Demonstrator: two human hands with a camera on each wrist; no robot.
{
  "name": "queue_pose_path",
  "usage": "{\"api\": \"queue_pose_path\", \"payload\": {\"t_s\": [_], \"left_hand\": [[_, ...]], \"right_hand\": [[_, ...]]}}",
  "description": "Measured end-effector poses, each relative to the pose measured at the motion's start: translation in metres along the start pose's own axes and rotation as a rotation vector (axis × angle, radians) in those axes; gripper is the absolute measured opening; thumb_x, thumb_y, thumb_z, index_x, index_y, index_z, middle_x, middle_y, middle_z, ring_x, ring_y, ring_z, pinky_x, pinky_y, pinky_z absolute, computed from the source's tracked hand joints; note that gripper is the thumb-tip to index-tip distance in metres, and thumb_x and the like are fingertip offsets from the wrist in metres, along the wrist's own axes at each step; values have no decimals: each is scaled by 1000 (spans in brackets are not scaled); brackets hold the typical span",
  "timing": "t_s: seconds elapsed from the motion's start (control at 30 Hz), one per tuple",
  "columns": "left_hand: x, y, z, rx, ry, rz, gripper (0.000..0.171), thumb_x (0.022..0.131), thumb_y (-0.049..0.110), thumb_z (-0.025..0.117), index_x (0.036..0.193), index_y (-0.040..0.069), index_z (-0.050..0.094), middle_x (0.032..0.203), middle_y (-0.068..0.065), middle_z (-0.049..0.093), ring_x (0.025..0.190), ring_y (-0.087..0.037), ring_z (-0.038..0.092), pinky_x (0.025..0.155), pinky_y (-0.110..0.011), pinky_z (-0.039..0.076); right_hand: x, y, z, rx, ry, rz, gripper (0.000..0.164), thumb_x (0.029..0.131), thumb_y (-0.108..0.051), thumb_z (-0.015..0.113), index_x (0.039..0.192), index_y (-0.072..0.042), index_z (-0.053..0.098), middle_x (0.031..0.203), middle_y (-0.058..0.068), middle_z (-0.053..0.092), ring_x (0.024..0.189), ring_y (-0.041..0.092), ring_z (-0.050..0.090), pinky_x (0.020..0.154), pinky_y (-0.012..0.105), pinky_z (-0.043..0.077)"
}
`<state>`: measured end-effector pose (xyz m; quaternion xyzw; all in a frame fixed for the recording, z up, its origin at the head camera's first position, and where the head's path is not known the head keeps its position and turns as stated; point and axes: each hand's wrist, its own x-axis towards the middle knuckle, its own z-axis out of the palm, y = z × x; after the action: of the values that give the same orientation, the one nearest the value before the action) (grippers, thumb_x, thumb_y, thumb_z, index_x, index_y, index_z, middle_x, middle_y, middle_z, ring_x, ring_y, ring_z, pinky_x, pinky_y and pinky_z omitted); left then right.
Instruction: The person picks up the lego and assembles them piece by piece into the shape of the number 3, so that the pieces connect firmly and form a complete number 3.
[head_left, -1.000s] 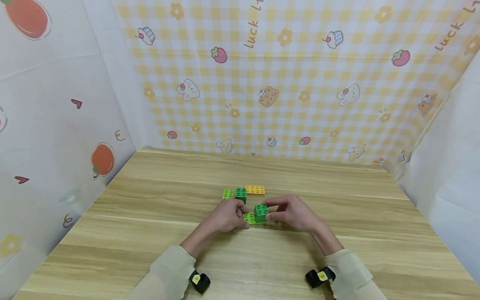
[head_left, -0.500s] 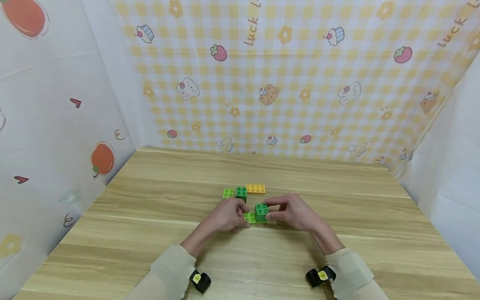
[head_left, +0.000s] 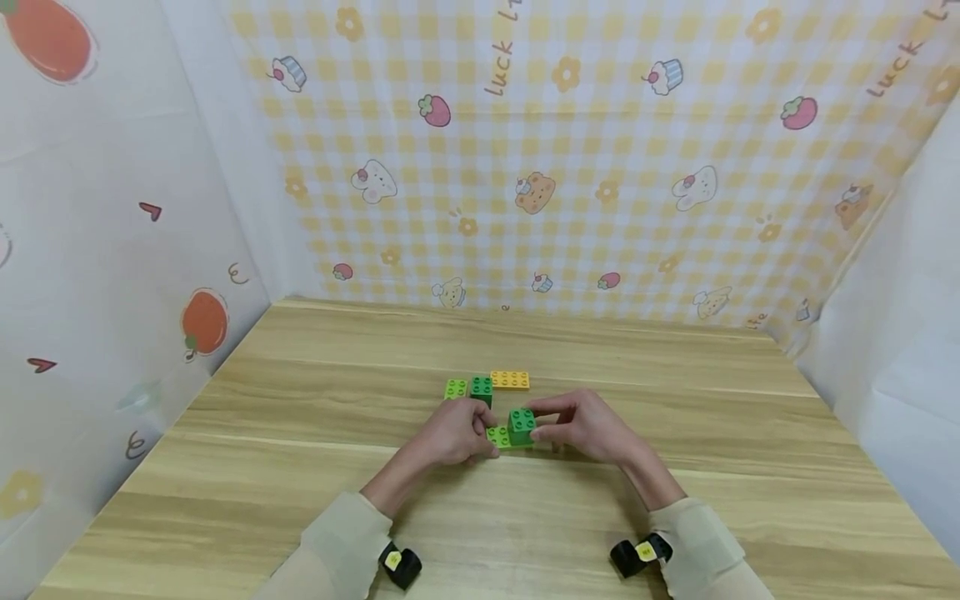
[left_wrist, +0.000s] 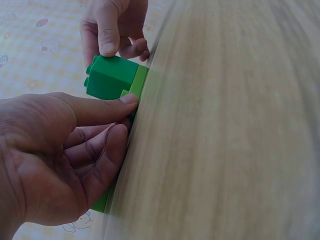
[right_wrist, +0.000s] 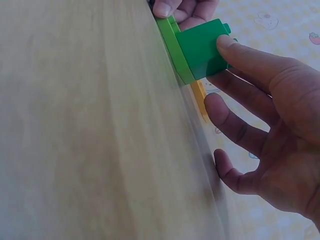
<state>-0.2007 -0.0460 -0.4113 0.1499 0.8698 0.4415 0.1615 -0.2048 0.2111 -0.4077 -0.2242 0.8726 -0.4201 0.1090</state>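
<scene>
A flat lime-green building brick (head_left: 497, 437) lies on the table, and the left hand (head_left: 452, 432) pinches its left end between thumb and fingers. On its right half sits a taller green building brick (head_left: 522, 427). The right hand (head_left: 589, 425) grips that green brick by its sides with thumb and index finger. In the right wrist view the green brick (right_wrist: 202, 47) stands against the lime-green plate (right_wrist: 176, 52), with the right hand's other fingers spread loosely. The left wrist view shows the left thumb on the edge of the lime-green brick (left_wrist: 140, 82).
Behind the left hand stand another lime-green brick (head_left: 456, 388) and a darker green brick (head_left: 482, 390), both partly hidden by it. A flat yellow-orange brick (head_left: 510, 380) lies just to their right. A patterned cloth (head_left: 570, 150) hangs behind the wooden table (head_left: 675, 367).
The view shifts slightly with the head. Both hands and the two bricks they hold show no other clear movement.
</scene>
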Motion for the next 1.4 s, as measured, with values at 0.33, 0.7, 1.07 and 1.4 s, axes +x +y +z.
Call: {"api": "queue_pose_path", "payload": {"t_s": [0.33, 0.7, 1.07, 1.4], "left_hand": [[-1, 1, 0, -12, -5, -1, 32, 81, 0, 88, 109, -2, 71, 80, -5, 64, 53, -12, 56, 51, -24, 50], [0, 3, 0, 19, -8, -16, 36, 82, 2, 88, 114, -3, 72, 80, -5, 64, 55, -12, 57, 52, -25, 51], [-11, 18, -19, 116, 36, 12, 36, 87, 17, 86, 118, 1, 75, 86, -2, 69, 65, -13, 62, 59, -27, 51], [-13, 13, -53, 216, 252, -65, 21, 92, 25, 82, 104, 8, 77, 89, -4, 71, 77, -17, 63, 64, -28, 48]], "right_hand": [[-1, 1, 0, 141, -32, 2, 40, 95, -22, 81, 131, -5, 74, 122, 18, 77, 84, 20, 75, 71, 30, 62], [-1, 3, 0, 123, -26, -32, 39, 96, -21, 80, 131, -4, 74, 123, 18, 76, 88, 19, 77, 75, 26, 62], [-3, 4, 1, 97, -12, -32, 38, 95, -23, 81, 129, -7, 75, 122, 15, 77, 94, 16, 75, 78, 24, 60], [-4, 3, 1, 80, 1, -25, 38, 95, -24, 81, 129, -7, 75, 123, 13, 77, 94, 14, 75, 80, 23, 60]]}}
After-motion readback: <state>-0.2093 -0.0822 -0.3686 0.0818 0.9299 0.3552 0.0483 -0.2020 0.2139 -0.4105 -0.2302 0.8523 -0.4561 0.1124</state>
